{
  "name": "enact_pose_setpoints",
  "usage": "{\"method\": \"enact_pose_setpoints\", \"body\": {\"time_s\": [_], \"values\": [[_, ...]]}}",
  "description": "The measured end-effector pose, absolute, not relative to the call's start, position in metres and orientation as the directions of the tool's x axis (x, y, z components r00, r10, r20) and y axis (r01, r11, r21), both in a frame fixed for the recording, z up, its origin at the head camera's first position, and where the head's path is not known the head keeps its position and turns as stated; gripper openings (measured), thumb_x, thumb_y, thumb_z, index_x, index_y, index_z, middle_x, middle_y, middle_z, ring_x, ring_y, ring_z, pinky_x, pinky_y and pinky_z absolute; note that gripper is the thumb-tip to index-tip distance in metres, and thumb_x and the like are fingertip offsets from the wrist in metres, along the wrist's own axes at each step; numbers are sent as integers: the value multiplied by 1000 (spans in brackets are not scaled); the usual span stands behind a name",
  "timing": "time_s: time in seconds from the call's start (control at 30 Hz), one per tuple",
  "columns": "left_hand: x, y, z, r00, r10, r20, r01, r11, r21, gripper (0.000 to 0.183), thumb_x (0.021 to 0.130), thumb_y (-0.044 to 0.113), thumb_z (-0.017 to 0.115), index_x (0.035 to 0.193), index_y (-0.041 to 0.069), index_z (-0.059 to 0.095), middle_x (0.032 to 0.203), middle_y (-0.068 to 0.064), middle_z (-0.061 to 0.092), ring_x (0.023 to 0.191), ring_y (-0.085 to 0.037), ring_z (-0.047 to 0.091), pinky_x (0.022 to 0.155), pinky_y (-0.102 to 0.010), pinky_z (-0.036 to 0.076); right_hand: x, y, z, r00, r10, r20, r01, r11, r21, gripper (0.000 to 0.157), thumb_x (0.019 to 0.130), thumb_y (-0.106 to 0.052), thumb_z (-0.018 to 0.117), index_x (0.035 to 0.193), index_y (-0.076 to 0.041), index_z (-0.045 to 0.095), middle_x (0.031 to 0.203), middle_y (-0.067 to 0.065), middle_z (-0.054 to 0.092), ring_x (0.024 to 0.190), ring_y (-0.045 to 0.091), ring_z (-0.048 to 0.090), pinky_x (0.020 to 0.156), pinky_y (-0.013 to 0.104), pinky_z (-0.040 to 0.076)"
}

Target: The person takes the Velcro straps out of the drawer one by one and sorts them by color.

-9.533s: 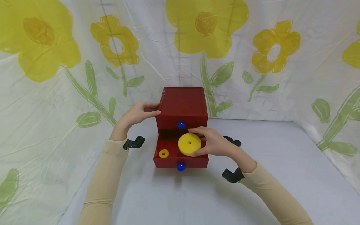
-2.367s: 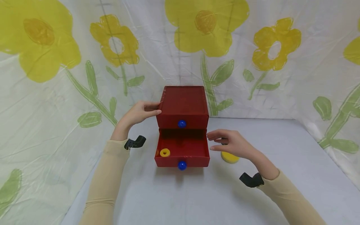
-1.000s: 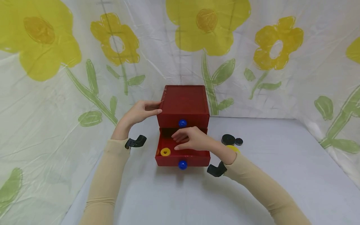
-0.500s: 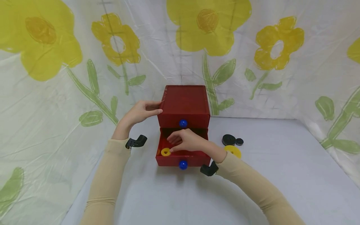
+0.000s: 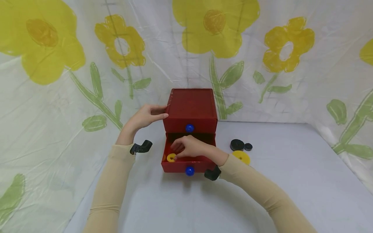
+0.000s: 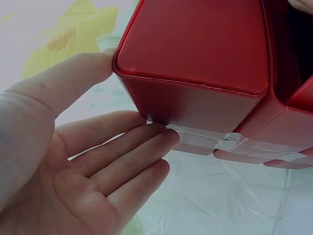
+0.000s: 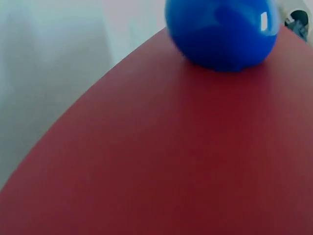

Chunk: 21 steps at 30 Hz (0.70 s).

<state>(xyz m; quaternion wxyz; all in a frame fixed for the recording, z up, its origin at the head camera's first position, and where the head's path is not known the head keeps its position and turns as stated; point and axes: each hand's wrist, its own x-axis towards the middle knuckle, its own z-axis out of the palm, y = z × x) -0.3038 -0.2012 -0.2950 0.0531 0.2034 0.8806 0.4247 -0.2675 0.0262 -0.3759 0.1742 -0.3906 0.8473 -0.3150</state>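
Note:
A red two-drawer cabinet with blue knobs stands mid-table, its lower drawer pulled out. In that drawer's front left corner lies a small yellow ring with a centre hole. My right hand reaches into the drawer, thumb tip overlapping the ring's right edge and bent fingers just above and behind it. My left hand rests its thumb and nearly straight fingers against the cabinet's upper left side; the left wrist view shows the fingertips at its edge. A blue knob and red drawer front fill the right wrist view.
Right of the cabinet lie a large yellow disc with a centre hole, a black disc and a smaller black disc. My right sleeve passes close by the yellow disc. A flower-printed curtain hangs behind the table.
My right hand took the large yellow disc out to the table on the right, then came back over the drawer and moved left to the small ring. My left hand stays at the cabinet.

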Motion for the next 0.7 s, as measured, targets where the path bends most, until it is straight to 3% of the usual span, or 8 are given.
{"method": "enact_pose_setpoints", "body": {"time_s": [0.3, 0.57, 0.7], "values": [[-306, -202, -296, -912, 402, 84, 312, 545, 779, 56, 88, 38, 66, 137, 13, 52, 134, -9, 57, 123, -25, 54, 104, -51, 41, -269, 22, -381, -613, -784, -99, -562, 520, -643, 40, 84, -22, 73, 121, -12, 63, 115, 1, 68, 104, 12, 65, 88, 23, 52], [-287, -193, -277, -911, 406, 66, 305, 559, 771, 52, 93, 22, 62, 138, 1, 48, 135, -18, 54, 124, -32, 53, 104, -52, 40, -267, 19, -382, -591, -802, -88, -612, 517, -598, 40, 82, -15, 74, 121, -13, 63, 115, 1, 67, 105, 12, 63, 89, 22, 51], [-290, -194, -280, -912, 405, 72, 308, 555, 773, 52, 92, 25, 63, 137, 3, 50, 134, -17, 56, 122, -31, 54, 103, -52, 41, -266, 19, -382, -594, -800, -85, -626, 526, -576, 41, 81, -15, 74, 120, -14, 64, 115, 0, 66, 105, 12, 62, 89, 21, 51]]}}
